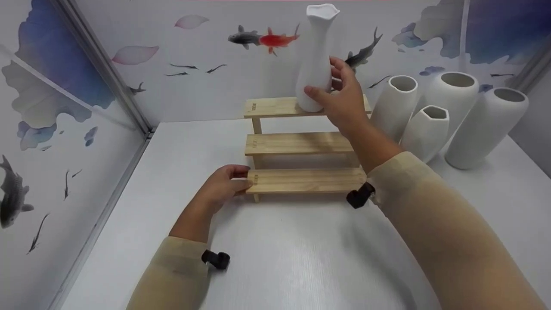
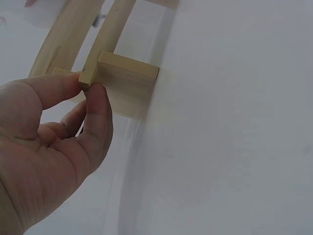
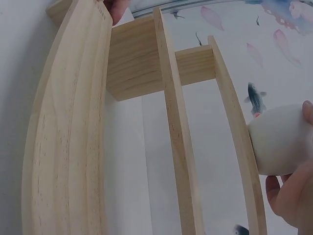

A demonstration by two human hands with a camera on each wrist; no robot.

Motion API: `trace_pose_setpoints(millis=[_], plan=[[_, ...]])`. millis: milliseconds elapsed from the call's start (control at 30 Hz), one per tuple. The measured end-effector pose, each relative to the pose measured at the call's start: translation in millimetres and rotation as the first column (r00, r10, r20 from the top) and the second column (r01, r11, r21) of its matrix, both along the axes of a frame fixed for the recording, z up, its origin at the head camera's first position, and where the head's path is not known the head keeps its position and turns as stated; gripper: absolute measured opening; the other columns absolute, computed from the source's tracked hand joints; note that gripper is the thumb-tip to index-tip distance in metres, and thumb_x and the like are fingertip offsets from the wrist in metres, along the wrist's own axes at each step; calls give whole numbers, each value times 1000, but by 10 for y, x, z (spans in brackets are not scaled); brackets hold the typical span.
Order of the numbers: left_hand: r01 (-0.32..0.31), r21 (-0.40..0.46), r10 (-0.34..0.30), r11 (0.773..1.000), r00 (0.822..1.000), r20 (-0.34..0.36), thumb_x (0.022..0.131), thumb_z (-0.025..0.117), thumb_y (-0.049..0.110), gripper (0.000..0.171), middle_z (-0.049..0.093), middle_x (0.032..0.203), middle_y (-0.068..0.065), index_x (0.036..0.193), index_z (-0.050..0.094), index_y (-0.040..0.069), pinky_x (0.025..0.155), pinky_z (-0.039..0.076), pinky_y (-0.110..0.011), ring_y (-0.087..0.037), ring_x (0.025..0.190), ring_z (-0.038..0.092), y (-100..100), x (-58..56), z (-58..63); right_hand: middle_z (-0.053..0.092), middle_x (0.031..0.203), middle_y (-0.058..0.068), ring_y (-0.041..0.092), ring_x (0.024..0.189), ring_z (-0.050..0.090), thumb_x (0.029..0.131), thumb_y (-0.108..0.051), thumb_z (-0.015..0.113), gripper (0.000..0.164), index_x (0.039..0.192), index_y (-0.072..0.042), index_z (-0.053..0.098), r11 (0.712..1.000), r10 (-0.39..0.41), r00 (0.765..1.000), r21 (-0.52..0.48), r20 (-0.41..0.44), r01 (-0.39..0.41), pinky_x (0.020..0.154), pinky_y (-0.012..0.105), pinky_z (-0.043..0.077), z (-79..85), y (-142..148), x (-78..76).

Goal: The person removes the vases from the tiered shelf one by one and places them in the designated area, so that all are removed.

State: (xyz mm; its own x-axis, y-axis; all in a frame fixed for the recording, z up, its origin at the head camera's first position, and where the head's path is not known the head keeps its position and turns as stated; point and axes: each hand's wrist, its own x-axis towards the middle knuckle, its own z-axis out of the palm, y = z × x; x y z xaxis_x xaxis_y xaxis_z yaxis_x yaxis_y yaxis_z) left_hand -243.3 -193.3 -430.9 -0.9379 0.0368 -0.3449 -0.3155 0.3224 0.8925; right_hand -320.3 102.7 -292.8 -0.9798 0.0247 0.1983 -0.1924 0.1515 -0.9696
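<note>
A tall white vase (image 1: 316, 64) with a wavy rim stands upright at the top step of a three-step wooden shelf (image 1: 301, 144). My right hand (image 1: 344, 94) grips its rounded body from the right side, thumb in front and fingers behind. In the right wrist view the base of the vase (image 3: 279, 139) meets the edge of the top board. My left hand (image 1: 221, 185) pinches the left end of the lowest board (image 1: 308, 181). The left wrist view shows thumb and fingertips on either face of that board end (image 2: 87, 78).
Several white vases (image 1: 434, 125) of differing shapes stand grouped to the right of the shelf on the white table (image 1: 275, 254). Behind the table rises a wall panel (image 1: 206, 94) printed with fish and petals. Another printed panel (image 1: 64, 129) borders the left side.
</note>
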Motion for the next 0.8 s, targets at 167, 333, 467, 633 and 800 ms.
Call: trace_pose_setpoints(millis=[167,333,467,633,800], plan=[[9,3,-9,1000,1000,1,98,74,7,52,60,146,-9,147,58,9,103,61,-33,-23,123,66,-4,1,-2,52,157,1,21,141,54,90,-23,88,81,158,-35,46,999,-6,998,-38,-57,3,117,53,53,-65,42,67],[3,-8,-3,1000,1000,1,98,74,8,53,60,147,-10,148,58,10,103,61,-33,-23,123,66,-4,3,-1,55,151,3,23,137,57,85,-25,93,83,156,-33,51,995,-2,995,-96,-102,-8,114,54,55,-168,94,157],[-2,-9,2,1000,1000,4,98,74,8,53,60,148,-10,149,57,10,104,61,-34,-24,124,68,7,3,8,57,145,4,24,130,61,83,-24,93,79,153,-30,55,992,-1,991,-129,-137,-17,110,50,57,-244,150,280],[-7,-13,8,1000,1000,15,98,75,8,53,60,148,-9,148,58,10,104,61,-34,-23,125,67,17,1,14,59,142,6,28,126,62,83,-17,93,78,151,-26,57,981,2,989,-191,-148,-31,104,46,56,-320,231,490],[-12,-15,12,1000,1000,20,99,74,9,52,60,147,-8,148,58,11,105,60,-34,-23,125,66,10,11,20,59,143,7,29,127,61,83,-18,93,78,152,-24,56,977,4,988,-211,-156,-38,106,45,55,-370,306,700]])
